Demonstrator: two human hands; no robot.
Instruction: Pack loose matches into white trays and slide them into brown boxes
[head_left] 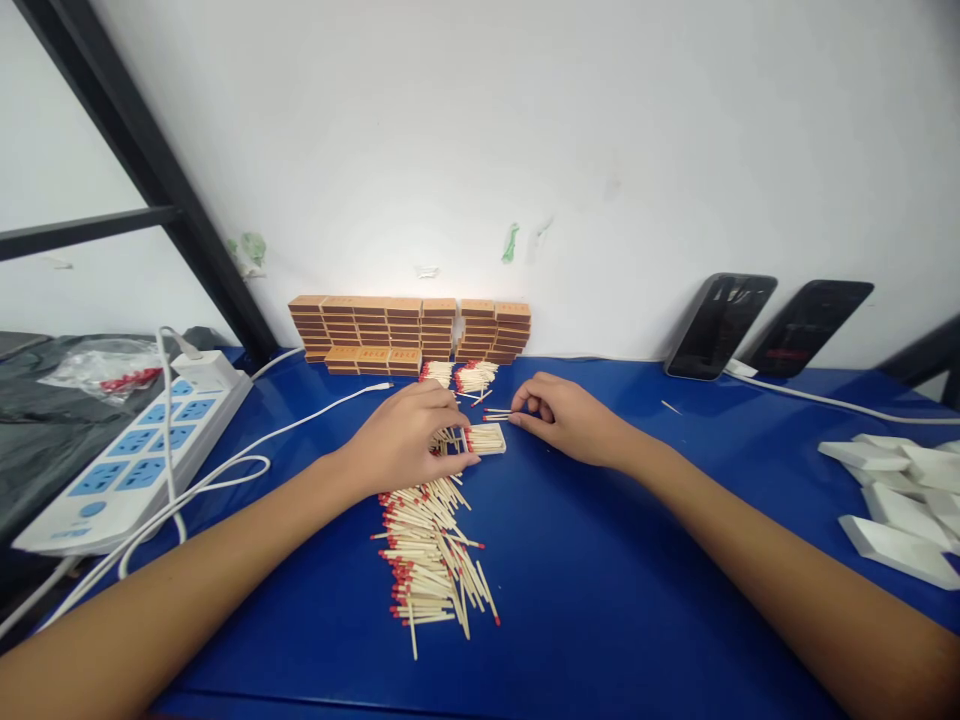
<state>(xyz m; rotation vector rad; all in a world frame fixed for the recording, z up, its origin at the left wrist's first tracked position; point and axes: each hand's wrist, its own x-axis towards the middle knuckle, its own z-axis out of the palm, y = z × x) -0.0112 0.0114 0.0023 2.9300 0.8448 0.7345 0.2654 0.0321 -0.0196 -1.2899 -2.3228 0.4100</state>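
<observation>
A small white matchbox tray [491,452] filled with red-tipped matches lies on the blue table. My left hand [401,437] holds its left end, thumb on the near side and fingers on the far side. To the right of the tray, my right hand [574,418] pinches a couple of matches [498,413] between thumb and forefinger, their red heads pointing left. A heap of loose matches [424,545] spreads from beneath my left hand toward the table's front. Two smaller clusters of matches [475,378] lie in front of the stacked boxes.
Brown matchboxes [356,325] are stacked along the wall. A white power strip [142,455] with white cables stands at the left. Two dark phones [720,325] lean on the wall at the right, and several white empty-looking trays [900,552] are piled at the right edge.
</observation>
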